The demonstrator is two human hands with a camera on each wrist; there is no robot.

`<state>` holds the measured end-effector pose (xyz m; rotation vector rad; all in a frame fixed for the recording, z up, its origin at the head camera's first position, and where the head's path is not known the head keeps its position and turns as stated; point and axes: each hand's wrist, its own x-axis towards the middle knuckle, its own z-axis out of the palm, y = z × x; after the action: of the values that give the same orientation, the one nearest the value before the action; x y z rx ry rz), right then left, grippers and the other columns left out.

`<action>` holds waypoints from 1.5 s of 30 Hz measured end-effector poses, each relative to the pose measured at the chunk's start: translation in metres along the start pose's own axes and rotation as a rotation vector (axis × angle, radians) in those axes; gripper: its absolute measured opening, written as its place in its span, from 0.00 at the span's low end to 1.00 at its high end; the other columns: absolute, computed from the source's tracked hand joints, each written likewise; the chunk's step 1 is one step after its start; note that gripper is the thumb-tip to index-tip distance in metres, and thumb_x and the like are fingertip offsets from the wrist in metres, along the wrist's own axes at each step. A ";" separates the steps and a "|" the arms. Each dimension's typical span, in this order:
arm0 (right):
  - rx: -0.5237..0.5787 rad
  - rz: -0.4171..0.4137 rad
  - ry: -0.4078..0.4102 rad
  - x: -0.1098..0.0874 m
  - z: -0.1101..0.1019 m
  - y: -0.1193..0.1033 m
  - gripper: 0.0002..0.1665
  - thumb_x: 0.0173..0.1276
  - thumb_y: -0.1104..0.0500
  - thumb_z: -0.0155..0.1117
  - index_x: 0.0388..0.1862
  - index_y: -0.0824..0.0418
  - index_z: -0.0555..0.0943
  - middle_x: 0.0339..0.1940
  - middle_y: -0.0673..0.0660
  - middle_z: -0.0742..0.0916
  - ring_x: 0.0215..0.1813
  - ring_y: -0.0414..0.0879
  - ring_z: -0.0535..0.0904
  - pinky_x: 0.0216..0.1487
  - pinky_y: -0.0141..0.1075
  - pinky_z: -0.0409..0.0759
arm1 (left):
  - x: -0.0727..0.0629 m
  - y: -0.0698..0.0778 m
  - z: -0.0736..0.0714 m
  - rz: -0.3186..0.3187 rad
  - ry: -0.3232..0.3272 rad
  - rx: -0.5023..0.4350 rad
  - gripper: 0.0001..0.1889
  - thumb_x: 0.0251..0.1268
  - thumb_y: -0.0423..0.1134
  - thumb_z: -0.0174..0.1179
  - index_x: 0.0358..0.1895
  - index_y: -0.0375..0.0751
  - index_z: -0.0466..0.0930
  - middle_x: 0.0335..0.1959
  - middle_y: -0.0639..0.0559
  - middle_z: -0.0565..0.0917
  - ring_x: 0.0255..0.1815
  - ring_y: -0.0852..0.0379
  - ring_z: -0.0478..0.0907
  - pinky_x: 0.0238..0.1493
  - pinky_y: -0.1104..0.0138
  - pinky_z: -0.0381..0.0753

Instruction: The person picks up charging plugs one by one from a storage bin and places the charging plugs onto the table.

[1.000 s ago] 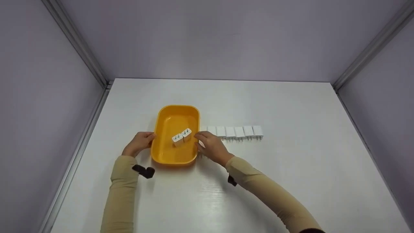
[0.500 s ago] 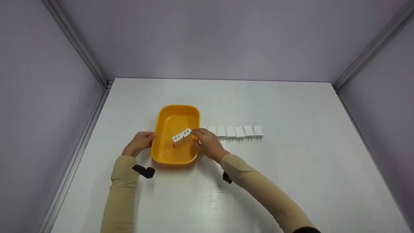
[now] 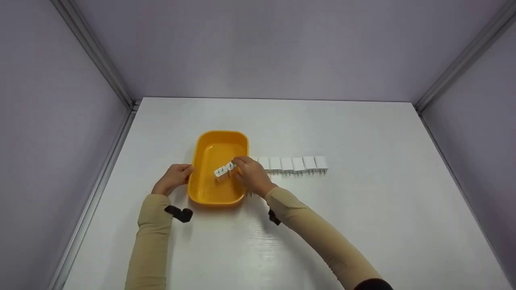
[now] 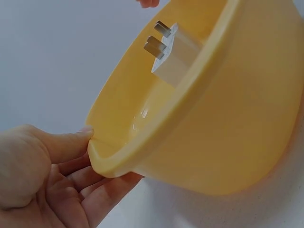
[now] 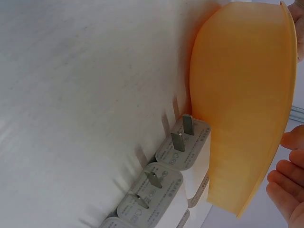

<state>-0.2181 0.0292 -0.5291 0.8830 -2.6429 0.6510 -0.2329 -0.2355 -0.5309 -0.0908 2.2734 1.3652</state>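
My left hand (image 3: 174, 178) grips the left rim of a yellow plastic basin (image 3: 217, 197), thumb over the rim and fingers beneath, as the left wrist view (image 4: 71, 161) also shows. Inside the basin two white charger plugs stand side by side with their prongs up; the left one (image 3: 221, 172) is uncovered, and the right one (image 3: 230, 166) is partly behind my fingers. My right hand (image 3: 254, 175) reaches over the right rim, its fingertips right at that second charger plug. In the right wrist view its fingers (image 5: 285, 183) show past the rim, thumb apart from them.
Right of the basin a row of several white charger plugs (image 3: 286, 164) lies on the white table (image 3: 363, 193), prongs toward the person. The row's left end is hidden by the right hand and basin. Grey-purple panels (image 3: 266, 48) enclose the table's back and sides.
My right hand has moved left from the basin's right rim to over its inside, reaching the right charger plug. The left hand, basin and row of plugs have stayed put.
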 end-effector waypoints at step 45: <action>-0.190 0.012 -0.321 0.031 0.017 0.003 0.18 0.70 0.71 0.53 0.56 0.65 0.80 0.57 0.61 0.85 0.59 0.51 0.81 0.59 0.37 0.82 | 0.000 -0.002 0.000 0.006 0.013 -0.017 0.23 0.79 0.44 0.41 0.66 0.32 0.70 0.55 0.42 0.79 0.42 0.66 0.75 0.50 0.72 0.80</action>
<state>-0.2461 0.0073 -0.5320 0.9863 -2.9313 0.2701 -0.2322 -0.2367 -0.5324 -0.0995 2.2747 1.3909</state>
